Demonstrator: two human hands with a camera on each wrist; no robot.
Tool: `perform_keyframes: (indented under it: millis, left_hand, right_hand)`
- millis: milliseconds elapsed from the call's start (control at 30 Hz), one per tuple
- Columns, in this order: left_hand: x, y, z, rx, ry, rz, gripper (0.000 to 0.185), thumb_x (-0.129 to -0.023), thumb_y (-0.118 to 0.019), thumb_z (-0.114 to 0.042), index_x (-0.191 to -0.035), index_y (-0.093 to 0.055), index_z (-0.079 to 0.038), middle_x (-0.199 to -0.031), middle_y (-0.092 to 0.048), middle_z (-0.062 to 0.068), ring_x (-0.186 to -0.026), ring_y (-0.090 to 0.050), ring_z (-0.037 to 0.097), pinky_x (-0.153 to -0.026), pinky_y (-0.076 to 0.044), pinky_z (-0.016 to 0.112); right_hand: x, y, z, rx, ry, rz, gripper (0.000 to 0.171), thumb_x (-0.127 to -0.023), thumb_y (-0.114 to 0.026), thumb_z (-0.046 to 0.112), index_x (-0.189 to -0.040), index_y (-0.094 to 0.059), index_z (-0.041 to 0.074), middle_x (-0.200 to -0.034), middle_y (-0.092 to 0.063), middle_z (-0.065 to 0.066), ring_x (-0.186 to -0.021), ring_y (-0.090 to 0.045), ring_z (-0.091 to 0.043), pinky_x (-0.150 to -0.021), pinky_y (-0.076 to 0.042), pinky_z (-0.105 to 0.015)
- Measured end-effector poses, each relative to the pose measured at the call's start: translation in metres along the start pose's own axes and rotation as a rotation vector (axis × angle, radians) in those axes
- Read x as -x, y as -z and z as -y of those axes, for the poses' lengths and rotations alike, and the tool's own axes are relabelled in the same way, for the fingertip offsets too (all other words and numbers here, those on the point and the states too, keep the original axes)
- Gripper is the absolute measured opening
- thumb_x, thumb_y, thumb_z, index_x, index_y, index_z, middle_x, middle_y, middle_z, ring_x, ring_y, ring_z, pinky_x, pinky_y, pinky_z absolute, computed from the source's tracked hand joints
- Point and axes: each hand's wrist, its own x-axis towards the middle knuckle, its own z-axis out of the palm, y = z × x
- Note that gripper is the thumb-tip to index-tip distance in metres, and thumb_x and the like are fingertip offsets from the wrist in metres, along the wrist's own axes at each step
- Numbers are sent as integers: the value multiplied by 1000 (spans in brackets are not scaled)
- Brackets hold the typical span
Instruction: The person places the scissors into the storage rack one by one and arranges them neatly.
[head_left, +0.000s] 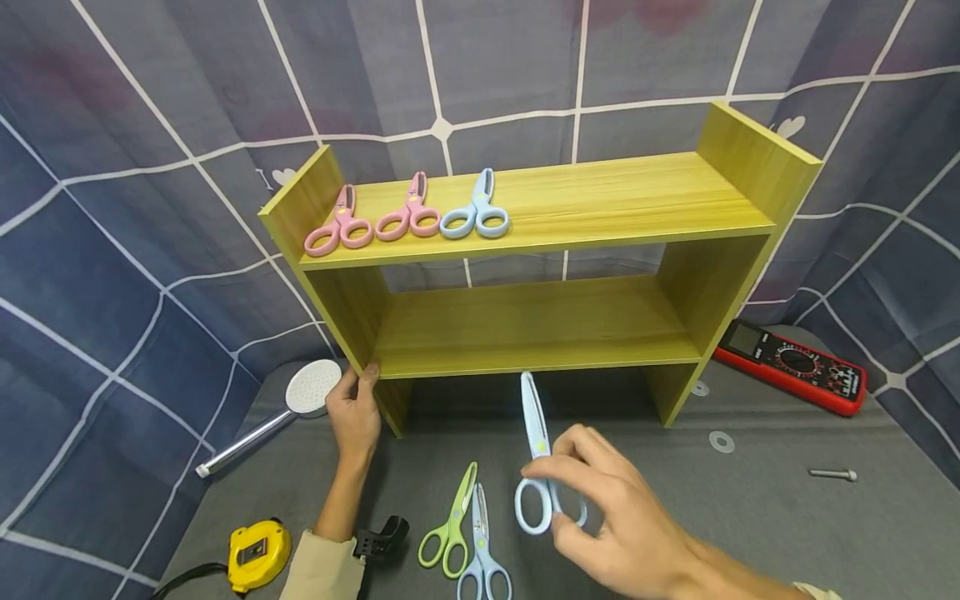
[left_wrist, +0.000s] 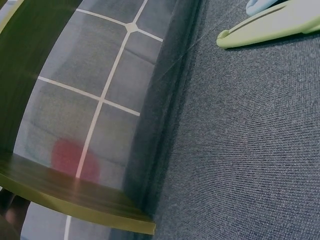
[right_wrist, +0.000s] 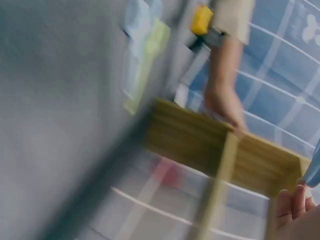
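My right hand [head_left: 615, 508] pinches light blue scissors [head_left: 535, 421] by the handles, blades pointing up, in front of the lower board of a yellow-green wooden shelf [head_left: 540, 329]. My left hand [head_left: 356, 417] grips the shelf's left side panel, its thumb at the lower board's front edge. On the top board stand pink scissors [head_left: 346, 215], a second pink pair [head_left: 412, 204] and a blue pair [head_left: 477, 200], side by side at the left. Green scissors [head_left: 456, 517] and another blue pair [head_left: 481, 533] lie on the grey cloth below. The right wrist view is blurred.
Left of the shelf lies a shower head [head_left: 312, 386], with a yellow tape measure [head_left: 258, 554] nearer me. A red multimeter [head_left: 795, 362], washers [head_left: 722, 442] and a bolt [head_left: 832, 474] lie to the right. Behind hangs a checked curtain [head_left: 510, 50].
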Motion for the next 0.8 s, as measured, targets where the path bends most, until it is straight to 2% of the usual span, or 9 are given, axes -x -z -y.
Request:
perform_keyframes:
  millis: [133,267,467,633,800]
  left_hand:
    - [0,0,0,3,3,0,23,-91,-59,0,-103,-67,19,-95,-71,0,-88,-61,6,-81,-46,20]
    - [0,1,0,1,8,8,23,-91,-58,2,-103,-66,19,-93,-70,-6,-86,-61,4,-80,-46,20]
    - [-2,3,2,-14,-6,8,20,-90,-58,4,-101,-67,18,-88,-67,-14,-81,-60,2,-76,-45,19]
    - [-2,3,2,-8,-4,7,20,-90,-57,4,-101,-67,18,-89,-67,-15,-82,-60,2,-77,-45,19]
    - [-1,2,1,-6,-8,2,19,-90,-58,4,-99,-68,18,-87,-67,-14,-80,-60,1,-76,-45,19]
  right_hand:
    - [-37,28,13,5,144,-108,53,-63,-63,-2,-114,-69,10,-98,-52,-1,-88,-47,-13,-76,-39,-24]
    - [-74,54,23,24,160,-153,45,-69,-59,-4,-112,-70,4,-96,-53,-5,-85,-47,-15,-73,-37,-25]
    - [-121,80,15,141,80,-166,39,-76,-59,1,-113,-71,4,-96,-56,-8,-86,-48,-17,-73,-35,-31]
    - [-159,90,-3,237,-24,-161,49,-78,-60,3,-127,-66,9,-96,-58,-9,-85,-47,-19,-74,-33,-36]
    - [-185,97,-14,355,-178,-118,58,-77,-54,5,-135,-59,10,-91,-60,-11,-79,-47,-24,-70,-33,-39]
